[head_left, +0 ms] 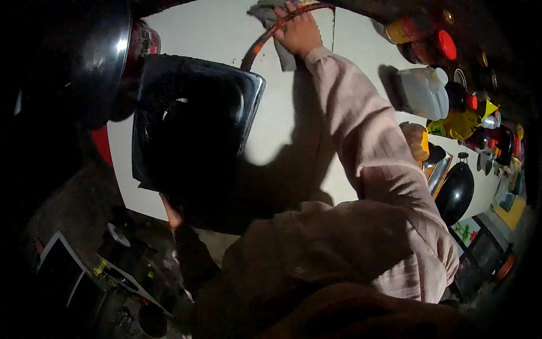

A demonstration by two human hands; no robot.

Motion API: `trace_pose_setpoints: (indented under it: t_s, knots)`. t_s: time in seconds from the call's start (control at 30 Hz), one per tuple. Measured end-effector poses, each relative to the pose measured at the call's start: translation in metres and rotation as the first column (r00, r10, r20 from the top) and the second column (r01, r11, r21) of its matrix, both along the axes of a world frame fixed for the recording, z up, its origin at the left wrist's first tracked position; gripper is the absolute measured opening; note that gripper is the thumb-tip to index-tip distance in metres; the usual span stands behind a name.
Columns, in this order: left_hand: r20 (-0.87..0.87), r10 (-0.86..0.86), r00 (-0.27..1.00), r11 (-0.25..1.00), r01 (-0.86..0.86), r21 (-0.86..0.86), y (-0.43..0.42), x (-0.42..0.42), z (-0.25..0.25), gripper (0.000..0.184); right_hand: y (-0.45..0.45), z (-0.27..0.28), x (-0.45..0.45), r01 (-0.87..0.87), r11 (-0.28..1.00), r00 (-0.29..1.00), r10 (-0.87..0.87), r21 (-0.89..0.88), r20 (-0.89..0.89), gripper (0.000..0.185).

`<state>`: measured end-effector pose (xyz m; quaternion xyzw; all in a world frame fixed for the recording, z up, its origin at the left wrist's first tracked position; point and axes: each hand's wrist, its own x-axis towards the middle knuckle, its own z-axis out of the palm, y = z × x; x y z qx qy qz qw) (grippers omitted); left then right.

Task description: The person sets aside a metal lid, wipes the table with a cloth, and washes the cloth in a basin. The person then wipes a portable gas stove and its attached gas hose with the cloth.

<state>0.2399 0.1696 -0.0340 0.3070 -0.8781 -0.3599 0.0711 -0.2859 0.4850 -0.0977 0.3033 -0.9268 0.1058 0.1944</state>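
Note:
My right hand [299, 33] lies at the top of the white table [276, 101], fingers spread over a grey cloth [287, 58]. A reddish-brown hose [261, 43] curves past the fingers and down behind a black square panel [195, 76] with a glossy rim. My left hand [172, 212] is at the panel's lower left edge; its fingers are hidden there and in shadow. The panel's dark face shows little detail.
A shiny round metal vessel [107, 51] stands left of the panel. To the right are jars with red lids [446, 45], a whitish jug [423, 93], a pumpkin-like object [415, 141] and a black pan [455, 194]. Dark floor shows at lower left.

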Motion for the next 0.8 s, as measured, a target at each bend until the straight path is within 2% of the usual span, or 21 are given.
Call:
trace_pose_setpoints:
  t_s: [0.03, 0.1, 0.2, 0.23, 0.27, 0.3, 0.33, 0.4, 0.47, 0.6, 0.73, 0.8]
  knots:
    - [0.036, -0.074, 0.997, 0.99, 0.078, -0.115, -0.011, 0.01, -0.006, 0.061, -0.006, 0.012, -0.007, 0.0, 1.0, 1.0, 0.0, -0.004, -0.004, 0.058]
    - [0.138, -0.206, 0.969, 0.918, 0.24, -0.314, -0.023, 0.03, -0.015, 0.059, -0.011, 0.034, -0.015, 0.007, 0.979, 0.982, 0.032, -0.205, 0.186, 0.052]
    - [0.185, -0.255, 0.949, 0.862, 0.31, -0.4, -0.019, 0.052, -0.033, 0.058, -0.004, 0.011, -0.015, 0.034, 0.977, 0.997, -0.017, -0.209, 0.08, 0.052]
    - [0.169, -0.242, 0.955, 0.876, 0.29, -0.385, -0.017, 0.053, -0.032, 0.058, 0.002, 0.01, -0.007, 0.03, 0.979, 0.997, -0.016, -0.202, 0.07, 0.052]
    - [0.13, -0.204, 0.97, 0.908, 0.237, -0.346, -0.014, 0.055, -0.032, 0.058, 0.013, 0.008, 0.003, 0.133, 0.972, 0.988, -0.116, -0.191, 0.1, 0.056]
    - [0.087, -0.147, 0.985, 0.944, 0.166, -0.284, -0.009, 0.057, -0.033, 0.057, 0.025, 0.007, 0.015, 0.234, 0.956, 0.968, -0.213, -0.175, 0.13, 0.06]
    - [0.047, -0.081, 0.996, 0.973, 0.089, -0.211, -0.004, 0.057, -0.031, 0.057, 0.035, 0.006, 0.029, 0.229, 0.959, 0.97, -0.211, -0.166, 0.119, 0.06]
    - [-0.01, 0.056, 0.998, 0.997, -0.056, -0.046, 0.006, 0.056, -0.026, 0.056, 0.057, 0.003, 0.074, 0.337, 0.937, 0.94, -0.332, -0.087, 0.075, 0.066]
    - [-0.044, 0.205, 0.978, 0.971, -0.198, 0.131, 0.016, 0.055, -0.021, 0.056, 0.072, 0.014, 0.134, 0.285, 0.958, 0.948, -0.277, -0.03, 0.155, 0.067]
    - [-0.051, 0.351, 0.935, 0.902, -0.323, 0.287, 0.027, 0.055, -0.015, 0.054, 0.07, 0.039, 0.214, 0.04, 0.997, 0.951, -0.06, 0.071, 0.305, 0.066]
    - [-0.023, 0.402, 0.915, 0.87, -0.374, 0.321, 0.033, 0.054, -0.003, 0.053, 0.05, 0.022, 0.141, -0.077, 0.997, 0.979, 0.077, -0.012, 0.188, 0.061]
    - [-0.007, 0.41, 0.912, 0.864, -0.386, 0.324, 0.036, 0.051, 0.004, 0.052, 0.032, 0.007, 0.083, -0.04, 0.998, 0.996, 0.043, -0.051, 0.072, 0.059]
